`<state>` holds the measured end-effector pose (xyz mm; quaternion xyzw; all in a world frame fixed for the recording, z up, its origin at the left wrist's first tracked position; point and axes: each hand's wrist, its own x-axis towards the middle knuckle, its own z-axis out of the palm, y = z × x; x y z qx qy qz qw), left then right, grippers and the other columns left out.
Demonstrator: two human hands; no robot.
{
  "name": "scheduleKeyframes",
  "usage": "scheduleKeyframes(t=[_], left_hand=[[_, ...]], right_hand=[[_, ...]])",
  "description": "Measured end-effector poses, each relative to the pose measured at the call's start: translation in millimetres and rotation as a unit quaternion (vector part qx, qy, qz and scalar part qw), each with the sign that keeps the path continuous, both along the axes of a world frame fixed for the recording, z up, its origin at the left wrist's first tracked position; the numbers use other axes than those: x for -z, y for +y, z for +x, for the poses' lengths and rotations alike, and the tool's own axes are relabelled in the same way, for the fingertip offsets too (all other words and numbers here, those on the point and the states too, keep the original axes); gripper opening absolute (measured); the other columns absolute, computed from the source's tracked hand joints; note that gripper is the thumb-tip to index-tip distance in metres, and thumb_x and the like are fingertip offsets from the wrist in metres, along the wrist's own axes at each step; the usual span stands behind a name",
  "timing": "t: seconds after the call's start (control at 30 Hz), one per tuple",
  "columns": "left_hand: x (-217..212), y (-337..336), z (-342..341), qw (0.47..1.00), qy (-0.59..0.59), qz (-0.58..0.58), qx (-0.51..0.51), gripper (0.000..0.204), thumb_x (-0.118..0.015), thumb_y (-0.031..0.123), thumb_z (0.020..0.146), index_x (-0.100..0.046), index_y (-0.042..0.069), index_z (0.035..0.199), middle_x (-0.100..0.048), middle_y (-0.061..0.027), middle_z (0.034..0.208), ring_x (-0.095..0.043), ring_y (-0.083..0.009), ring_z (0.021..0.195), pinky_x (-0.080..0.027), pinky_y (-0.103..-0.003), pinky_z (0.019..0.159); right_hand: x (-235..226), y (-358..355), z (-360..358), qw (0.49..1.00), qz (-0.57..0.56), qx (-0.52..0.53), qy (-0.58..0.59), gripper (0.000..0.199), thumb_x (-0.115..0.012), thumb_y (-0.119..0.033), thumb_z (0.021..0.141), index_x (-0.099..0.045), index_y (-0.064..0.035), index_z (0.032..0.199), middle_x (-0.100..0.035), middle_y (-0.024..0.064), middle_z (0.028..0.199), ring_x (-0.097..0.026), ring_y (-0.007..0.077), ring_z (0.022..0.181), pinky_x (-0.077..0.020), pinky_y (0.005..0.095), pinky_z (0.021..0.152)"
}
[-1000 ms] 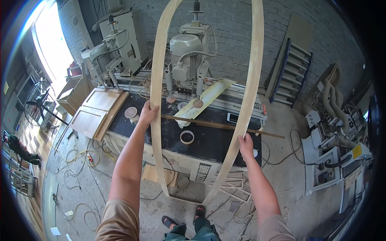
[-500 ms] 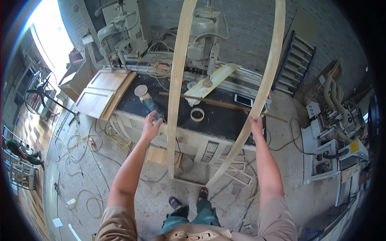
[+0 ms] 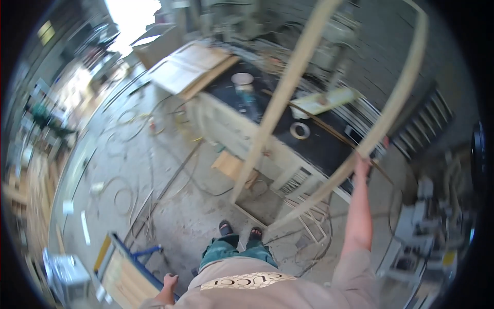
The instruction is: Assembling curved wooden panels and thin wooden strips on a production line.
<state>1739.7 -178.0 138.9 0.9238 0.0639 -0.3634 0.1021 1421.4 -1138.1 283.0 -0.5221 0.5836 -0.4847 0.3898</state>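
Pale, seemingly bare wooden frame (image 3: 288,87); matt black bench top (image 3: 329,149).

Tape roll (image 3: 299,130) on black worktable (image 3: 329,154) — cables (image 3: 154,149) across floor.

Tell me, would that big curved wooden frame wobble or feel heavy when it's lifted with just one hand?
Probably light: the right hand alone grips the curved wooden frame, while the left hand hangs low, apart from it. Its strips look thin and long, so it would likely flex and sway. Held on one side only, it seems apt to swing or twist.
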Motion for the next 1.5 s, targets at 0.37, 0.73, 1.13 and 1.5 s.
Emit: scheduleKeyframes(t=[0.37,0.73,1.13,1.5], left_hand=[[20,-1,-41,0.986,-0.086,-0.142,-0.03,0.047,-0.073,0.035,0.088,-0.067,0.0,0.119,-0.071,-0.021,0.108,-0.07,-0.0293,0.099,-0.055,-0.039,0.09],[28,4,139,0.943,0.063,-0.284,-0.161,0.04,-0.066,0.025,0.098,-0.061,0.003,0.131,-0.07,-0.009,0.115,-0.066,-0.0163,0.095,-0.053,-0.03,0.079],[31,75,231,0.929,0.127,-0.255,-0.238,0.033,-0.066,0.023,0.099,-0.063,0.006,0.127,-0.064,-0.0013,0.096,-0.056,-0.0084,0.071,-0.043,-0.023,0.056],[-18,63,223,0.931,0.043,-0.279,-0.232,0.038,-0.066,0.027,0.099,-0.061,0.007,0.132,-0.065,-0.0003,0.098,-0.059,-0.0084,0.083,-0.046,-0.023,0.069]], right_hand=[[-2,43,4,0.997,-0.018,0.014,0.067,0.084,-0.078,-0.026,0.089,-0.033,0.0049,0.152,-0.048,0.0245,0.148,-0.047,0.0293,0.138,-0.0381,0.0381,0.112],[140,349,60,0.898,0.039,-0.062,0.434,0.08,-0.082,-0.031,0.083,-0.044,0.0023,0.146,-0.05,0.0258,0.145,-0.049,0.0408,0.134,-0.0399,0.0461,0.113],[177,624,109,0.782,0.365,-0.273,0.425,0.053,-0.077,-0.031,0.087,-0.064,-0.0033,0.13,-0.066,0.0204,0.127,-0.064,0.0316,0.116,-0.0499,0.0401,0.101],[219,515,261,0.803,0.342,-0.347,0.342,0.042,-0.072,-0.03,0.094,-0.068,0.0001,0.123,-0.072,0.0124,0.115,-0.067,0.021,0.107,-0.0505,0.0339,0.096]])
